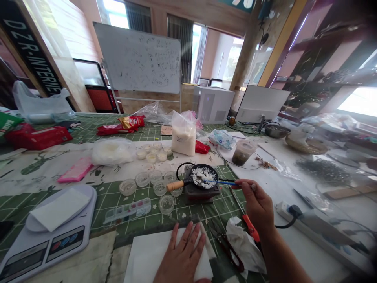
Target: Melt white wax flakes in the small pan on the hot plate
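Observation:
My right hand [257, 204] pinches a thin blue stick [225, 182]. The stick's far end is among white flakes [203, 176] in a small black frying pan [212, 185] with a wooden handle [174, 185]. Under the pan is a small dark hot plate [203, 197]. Fingers spread, my left hand [184, 251] lies flat on a stack of white paper [141, 257] at the table's front edge. Left of the pan stand several small clear round cups [160, 188].
A kitchen scale [88, 220] and a pill-box-like case [128, 211] lie to the left. Dark-handled scissors [228, 251], crumpled tissue [244, 247] and a power strip [312, 226] are at right. Behind the pan stand a bag of white pellets [184, 137] and a plastic cup [243, 152].

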Demonstrator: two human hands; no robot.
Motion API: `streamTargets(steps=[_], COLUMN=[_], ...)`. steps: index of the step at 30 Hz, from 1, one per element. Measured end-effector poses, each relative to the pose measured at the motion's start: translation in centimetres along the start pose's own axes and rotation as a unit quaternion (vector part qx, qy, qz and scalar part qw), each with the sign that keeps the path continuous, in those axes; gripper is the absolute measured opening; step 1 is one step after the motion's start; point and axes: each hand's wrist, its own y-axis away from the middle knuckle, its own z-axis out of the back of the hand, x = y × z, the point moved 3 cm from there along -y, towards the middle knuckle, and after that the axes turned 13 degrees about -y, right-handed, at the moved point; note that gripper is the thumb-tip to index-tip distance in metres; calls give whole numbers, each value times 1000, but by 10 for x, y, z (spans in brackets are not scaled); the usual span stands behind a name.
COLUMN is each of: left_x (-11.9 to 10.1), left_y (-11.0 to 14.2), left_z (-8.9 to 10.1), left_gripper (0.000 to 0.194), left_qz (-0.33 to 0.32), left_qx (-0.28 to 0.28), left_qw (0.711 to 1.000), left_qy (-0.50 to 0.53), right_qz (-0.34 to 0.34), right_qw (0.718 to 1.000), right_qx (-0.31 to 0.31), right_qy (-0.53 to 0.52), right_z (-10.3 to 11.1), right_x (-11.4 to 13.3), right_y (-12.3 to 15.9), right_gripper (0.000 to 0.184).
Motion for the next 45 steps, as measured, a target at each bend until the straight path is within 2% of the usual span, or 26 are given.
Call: streamTargets(steps=[3,8,12,16,19,21,24,27,30,33,36,38,41,45], left_x=[1,1,0,0,0,-1,-1,-2,-2,-2,-2,-2,-2,-3], left_y=[0,-1,-1,-1,-1,-1,-1,-1,-1,0,1,1,2,1], left_z=[-1,0,-2,-2,-1,0,2,3,4,4,5,6,6,5], left_gripper=[72,73,73,74,75,76,76,75,76,77,78,77,75,76], left_qz=[-5,-2,-3,-2,0,3,4,8,9,14,18,16,15,18], left_qx=[7,-17,-14,7,20,25,22,19,12,-2,-2,-1,-7,5], left_qw=[1000,1000,1000,1000,999,999,999,999,1000,1000,999,999,999,999], left_qy=[3,-6,5,27,32,29,27,29,26,28,38,40,36,31], right_qz=[-14,-27,-31,-13,-7,-3,19,60,108,146,193,200,173,194], right_qw=[999,999,997,995,990,986,986,980,965,957,945,939,939,935], right_qx=[25,-32,24,34,92,105,83,96,121,150,147,151,184,154], right_qy=[21,31,66,93,108,133,143,163,207,202,217,236,231,255], right_z=[3,18,18,16,12,11,11,8,4,0,-2,-3,-6,-6], right_x=[0,0,5,15,21,21,19,20,28,38,46,49,51,56], right_y=[-2,-11,-23,-35,-41,-47,-58,-63,-57,-47,-42,-42,-42,-42], right_gripper=[28,32,33,34,33,33,33,32,30,28,28,29,28,29])
